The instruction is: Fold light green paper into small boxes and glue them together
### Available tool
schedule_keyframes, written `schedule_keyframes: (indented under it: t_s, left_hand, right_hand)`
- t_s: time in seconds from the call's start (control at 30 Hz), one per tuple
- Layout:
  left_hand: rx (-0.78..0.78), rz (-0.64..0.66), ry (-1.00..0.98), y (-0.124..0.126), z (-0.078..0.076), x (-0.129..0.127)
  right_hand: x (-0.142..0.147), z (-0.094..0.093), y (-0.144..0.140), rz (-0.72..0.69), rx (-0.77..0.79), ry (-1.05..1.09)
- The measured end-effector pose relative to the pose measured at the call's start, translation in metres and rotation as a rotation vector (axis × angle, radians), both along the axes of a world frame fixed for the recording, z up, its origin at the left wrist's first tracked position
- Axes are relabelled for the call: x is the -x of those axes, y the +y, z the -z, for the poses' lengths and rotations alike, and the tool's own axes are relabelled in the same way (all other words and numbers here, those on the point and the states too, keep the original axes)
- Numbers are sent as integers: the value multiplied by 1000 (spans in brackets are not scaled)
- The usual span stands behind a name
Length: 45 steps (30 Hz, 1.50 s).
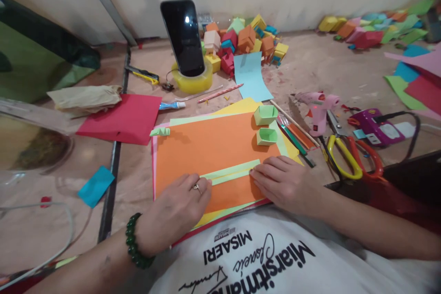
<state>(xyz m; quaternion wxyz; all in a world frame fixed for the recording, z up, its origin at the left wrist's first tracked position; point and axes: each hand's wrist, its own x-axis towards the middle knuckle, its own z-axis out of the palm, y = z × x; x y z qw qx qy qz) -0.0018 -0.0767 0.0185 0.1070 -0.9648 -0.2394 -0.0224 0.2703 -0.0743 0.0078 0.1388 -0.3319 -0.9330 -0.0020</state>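
A pale green paper strip (230,172) is pressed flat between the hands on an orange sheet (206,147). Its left end is pinned under the fingertips of the left hand (179,209), its right end under those of the right hand (284,181); neither hand is clenched. Both ends are hidden beneath the fingers. Beyond the right hand, two small green paper boxes (266,124) are seen. The sheets beneath the orange one are largely covered.
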Motion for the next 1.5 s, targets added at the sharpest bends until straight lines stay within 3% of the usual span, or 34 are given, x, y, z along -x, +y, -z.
schedule_keyframes:
  t_s: [0.2, 0.47, 0.63, 0.77, 0.9, 1.07, 1.23, 1.33, 1.5]
  left_hand:
    - [-122, -40, 23, -4, -8, -8]
    - [-70, -96, -33, -6, -2, 2]
    - [129, -148, -67, 3, -2, -2]
    - [463, -348, -164, 14, -2, 1]
    - [717, -561, -191, 25, -6, 0]
    - [666, -640, -64, 27, -9, -7]
    - [668, -633, -63, 25, -5, -7]
    - [670, -610, -83, 26, -4, -6]
    - [646, -563, -85, 26, -3, -5]
  right_hand:
    - [-1, -7, 5, -72, -42, -122]
    - [3, 0, 8, -75, -145, -89]
    - [11, 2, 11, -30, -141, -69]
    - [9, 8, 13, 1, -80, -22]
    - [10, 14, 16, 145, 20, 93]
    - [14, 14, 17, 235, -3, 29]
    - [21, 11, 18, 177, -100, -43]
    - [28, 8, 22, 183, 9, -93]
    - [42, -13, 30, 282, 341, -190]
